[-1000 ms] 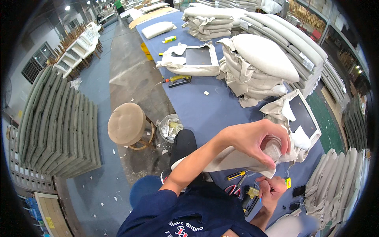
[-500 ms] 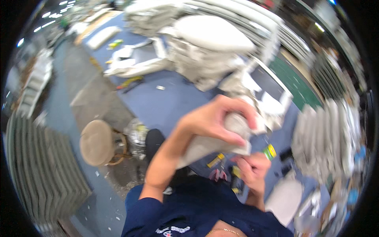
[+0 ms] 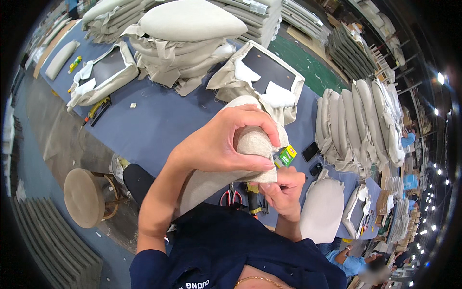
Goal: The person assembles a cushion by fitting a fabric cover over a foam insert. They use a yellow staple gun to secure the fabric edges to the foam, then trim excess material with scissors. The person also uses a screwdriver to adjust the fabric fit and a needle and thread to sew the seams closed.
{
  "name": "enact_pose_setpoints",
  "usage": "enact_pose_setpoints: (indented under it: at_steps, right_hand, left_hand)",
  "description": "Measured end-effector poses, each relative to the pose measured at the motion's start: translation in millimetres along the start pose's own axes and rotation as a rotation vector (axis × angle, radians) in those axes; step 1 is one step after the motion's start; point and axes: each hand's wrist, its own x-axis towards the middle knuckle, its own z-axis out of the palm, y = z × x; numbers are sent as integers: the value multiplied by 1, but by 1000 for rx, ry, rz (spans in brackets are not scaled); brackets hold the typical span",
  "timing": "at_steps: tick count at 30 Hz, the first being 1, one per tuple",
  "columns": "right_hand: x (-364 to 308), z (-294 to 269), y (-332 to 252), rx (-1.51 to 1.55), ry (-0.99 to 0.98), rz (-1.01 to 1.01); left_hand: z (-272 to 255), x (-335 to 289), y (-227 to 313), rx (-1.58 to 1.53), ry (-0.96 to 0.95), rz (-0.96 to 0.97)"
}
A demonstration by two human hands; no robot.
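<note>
A long beige fabric-covered pad is held up in front of my chest, its rounded end toward the right. My left hand curls around that end, fingers over the top and thumb along the near side. Just below and right of it, my right hand has its fingers closed at the fabric's lower corner. Whether a small tool sits in those fingers I cannot make out. Under the hands on the blue table lie red-handled scissors and a black-and-yellow tool, partly hidden.
Beyond the hands stand a stack of beige cushions and an upturned seat panel with loose fabric. To the right are a green-yellow box, a phone and a row of covered pads. A round stool stands at left.
The view has turned, shifting the table and cushions leftward, and is sharper now. My left hand still grips the pad; my right hand stays at its lower corner.
</note>
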Motion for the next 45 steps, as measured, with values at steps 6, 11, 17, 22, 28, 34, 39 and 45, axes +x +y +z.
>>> enact_pose_setpoints:
  at_steps: [6,11,17,22,28,34,39,45]
  right_hand:
    - [-5,-14,5,-215,31,17]
    - [0,-20,25,23,113,49]
    - [23,-2,39,20,54,-39]
    - [36,47,32,65,43,-94]
    - [39,76,23,334,86,85]
    - [40,50,22,128,-76,17]
    - [24,28,26,200,-136,34]
    - [21,32,25,277,-148,66]
  left_hand:
    - [-23,28,-14,56,-254,171]
    - [-16,36,-23,-152,-236,158]
    - [-35,8,-5,-75,-1,74]
    - [-42,-22,-6,-40,173,127]
    - [-56,-31,3,-6,162,177]
    - [-67,-22,9,-92,-73,61]
    - [-62,-18,4,-127,-100,98]
    - [-53,-21,6,-74,-81,130]
